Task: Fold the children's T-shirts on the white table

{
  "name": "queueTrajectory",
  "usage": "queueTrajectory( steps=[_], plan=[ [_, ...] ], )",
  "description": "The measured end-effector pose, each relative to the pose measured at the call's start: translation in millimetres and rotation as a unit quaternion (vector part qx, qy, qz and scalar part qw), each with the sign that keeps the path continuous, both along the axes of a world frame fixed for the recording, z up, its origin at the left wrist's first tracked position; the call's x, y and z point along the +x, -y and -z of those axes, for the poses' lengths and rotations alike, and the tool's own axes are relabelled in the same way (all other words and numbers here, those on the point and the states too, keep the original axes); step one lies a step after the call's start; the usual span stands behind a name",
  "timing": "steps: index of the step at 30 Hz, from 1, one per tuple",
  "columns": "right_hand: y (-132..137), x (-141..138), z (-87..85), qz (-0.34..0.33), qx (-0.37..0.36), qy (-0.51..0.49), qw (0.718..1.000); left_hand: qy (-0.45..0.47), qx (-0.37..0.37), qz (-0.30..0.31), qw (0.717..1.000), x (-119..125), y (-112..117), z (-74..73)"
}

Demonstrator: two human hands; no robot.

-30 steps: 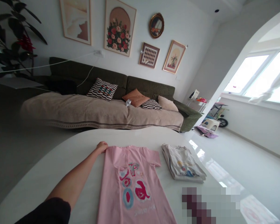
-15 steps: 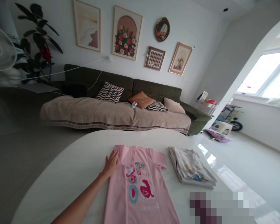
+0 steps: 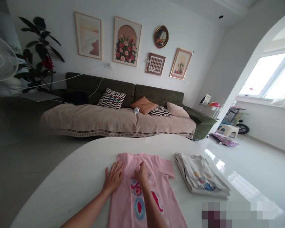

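While the pink shirt [image 3: 123, 202] lies flat on the near part of the white table [image 3: 68, 183], its sleeve end toward the far side, both hands are upon it. The left hand [image 3: 113, 178] rests across the shirt's left edge, with fingers spread and released. The right hand [image 3: 142, 173] has its fingers curled, over the far part of the print [image 3: 139, 209]; whether they pinch cloth, one cannot tell. For good handling, it seems wise that the left palm presses only lightly, while the right hand draws the cloth flat from the long inner fold outward, so no crease is left near the short sleeve [image 3: 167, 167]. The print has red and blue shapes like letters, one similar to "O", but the right forearm [image 3: 152, 202] covers part, so no word can be read. To the right, a little apart, the pale folded clothes [image 3: 199, 172] carry dark capitals, partly readable as "HEL" and perhaps "NG". At the far left, the fan [image 3: 1, 60] has a mark, too small to read
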State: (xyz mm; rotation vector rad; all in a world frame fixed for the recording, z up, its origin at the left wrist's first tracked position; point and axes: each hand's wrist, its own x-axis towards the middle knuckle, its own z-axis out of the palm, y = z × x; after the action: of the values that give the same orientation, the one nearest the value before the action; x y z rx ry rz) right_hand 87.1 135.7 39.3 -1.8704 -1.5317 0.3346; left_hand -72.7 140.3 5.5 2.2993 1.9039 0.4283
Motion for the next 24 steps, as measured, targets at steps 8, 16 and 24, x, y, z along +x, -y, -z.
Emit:
queueTrajectory(
  steps=[8, 16, 24],
  plan=[
    [26.2, -10.3, 9.7, -0.004, 0.003, 0.052, 0.999, -0.014, -0.018, -0.007, 1.0, 1.6, 1.9, -5.9],
    [-2.0, -43.9, 6.0, -0.1, -0.01, 0.118, 0.988, -0.028, -0.02, -0.015, 0.999, 1.5, 3.8, -7.2],
    [-30.3, -34.3, 3.4, -0.196, -0.064, 0.179, 0.962, -0.014, -0.009, -0.009, 1.0, 0.1, 0.4, 3.5]
  ],
)
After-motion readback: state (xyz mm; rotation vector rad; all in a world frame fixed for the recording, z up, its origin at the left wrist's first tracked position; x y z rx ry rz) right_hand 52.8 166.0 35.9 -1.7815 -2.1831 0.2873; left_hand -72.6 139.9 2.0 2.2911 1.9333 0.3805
